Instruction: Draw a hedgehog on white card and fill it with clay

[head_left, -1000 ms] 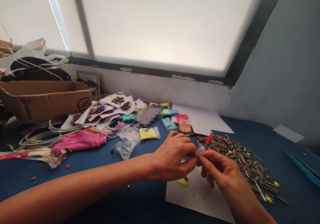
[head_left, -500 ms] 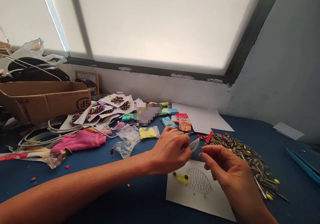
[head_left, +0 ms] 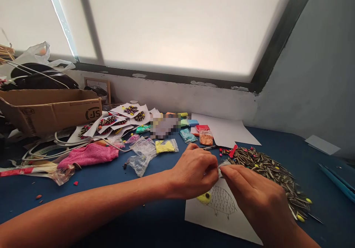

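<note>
My left hand (head_left: 195, 172) is closed on a small clear plastic bag (head_left: 224, 163), mostly hidden by my fingers. Thumb and fingertips of my right hand (head_left: 253, 192) pinch together at the bag's near edge, close beside my left fingers. Below both hands lies a white card (head_left: 198, 218) with a pencil-drawn animal body (head_left: 222, 200) covered in small curved marks. Yellow clay (head_left: 203, 199) with a dark eye forms its head; my left hand hides the snout. Striped sunflower seeds (head_left: 266, 168) are heaped just beyond my right hand.
Clay packets, including a yellow one (head_left: 166, 146) and an orange one (head_left: 205, 138), lie beyond my hands. A pink cloth (head_left: 91, 155), a white cable and a cardboard box (head_left: 55, 111) occupy the left. Blank paper (head_left: 222, 128) lies by the wall.
My right hand has moved left and up to the plastic bag, and its fingertips have closed there. My left hand has shifted slightly right and now covers the snout.
</note>
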The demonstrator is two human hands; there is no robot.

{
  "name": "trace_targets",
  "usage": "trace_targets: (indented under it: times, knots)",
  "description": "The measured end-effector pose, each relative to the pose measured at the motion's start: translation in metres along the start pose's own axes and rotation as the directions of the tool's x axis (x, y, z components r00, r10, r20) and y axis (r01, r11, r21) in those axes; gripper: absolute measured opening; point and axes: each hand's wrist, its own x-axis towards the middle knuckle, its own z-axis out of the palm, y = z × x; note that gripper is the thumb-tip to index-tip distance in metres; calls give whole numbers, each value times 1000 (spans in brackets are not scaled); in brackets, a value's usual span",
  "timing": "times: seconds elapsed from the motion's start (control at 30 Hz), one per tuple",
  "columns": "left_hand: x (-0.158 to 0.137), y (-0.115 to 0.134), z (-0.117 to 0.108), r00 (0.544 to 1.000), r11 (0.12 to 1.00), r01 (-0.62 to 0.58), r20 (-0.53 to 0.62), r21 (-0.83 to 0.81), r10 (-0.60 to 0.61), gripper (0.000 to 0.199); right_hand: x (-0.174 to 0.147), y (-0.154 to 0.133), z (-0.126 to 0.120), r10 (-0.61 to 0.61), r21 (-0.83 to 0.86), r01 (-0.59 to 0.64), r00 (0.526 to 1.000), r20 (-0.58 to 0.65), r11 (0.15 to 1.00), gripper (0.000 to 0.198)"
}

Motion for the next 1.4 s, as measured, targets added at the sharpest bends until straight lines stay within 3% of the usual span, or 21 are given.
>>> trace_targets:
  times: [0.27, 0.47, 0.73, 0.87, 0.93, 1.0, 1.07, 1.13, 1.23, 1.3, 1.4]
  knots:
    - [0, 5, -1, 999, 1000, -12, -31, -25, 12, 16, 0, -4, -1, 55, -88, -51, 998, 44, 995, 21]
    - [1, 5, -3, 998, 999, -39, -47, -27, 37, 16, 1, -2, -3, 19, -103, -7, 994, 111, 995, 26]
    - [4, 7, -11, 986, 975, 167, 11, -147, -167, 19, 7, -13, 3, 76, -165, -64, 995, 70, 984, 27]
    - [4, 10, -15, 980, 953, 191, 91, -237, -174, 21, 5, -10, 3, 123, -108, -111, 986, 112, 988, 30]
    - [4, 8, -18, 991, 950, 132, 61, -282, -119, 21, 5, -7, 0, 221, 59, -233, 962, 158, 971, 26]
    - [5, 2, -20, 999, 961, 24, 26, -276, -18, 20, 6, -5, -3, 359, 257, -410, 906, 225, 875, 21]
    - [5, -4, -20, 996, 976, -47, 69, -214, 64, 51, 7, -3, -6, 477, 373, -555, 831, 287, 744, 20]
    - [5, -10, -18, 990, 982, 5, 140, -188, 22, 50, 8, -2, -8, 555, 415, -639, 769, 319, 647, 20]
    - [6, -14, -14, 971, 942, 146, 227, -304, -78, 24, 7, 2, -7, 624, 438, -666, 737, 260, 604, 22]
    - [6, -15, -13, 949, 860, 227, 302, -458, -91, 24, 6, 6, -6, 640, 438, -656, 739, 210, 614, 24]
    - [7, -15, -14, 916, 696, 315, 400, -645, -43, 25, 8, 8, -7, 604, 470, -658, 744, 285, 588, 26]
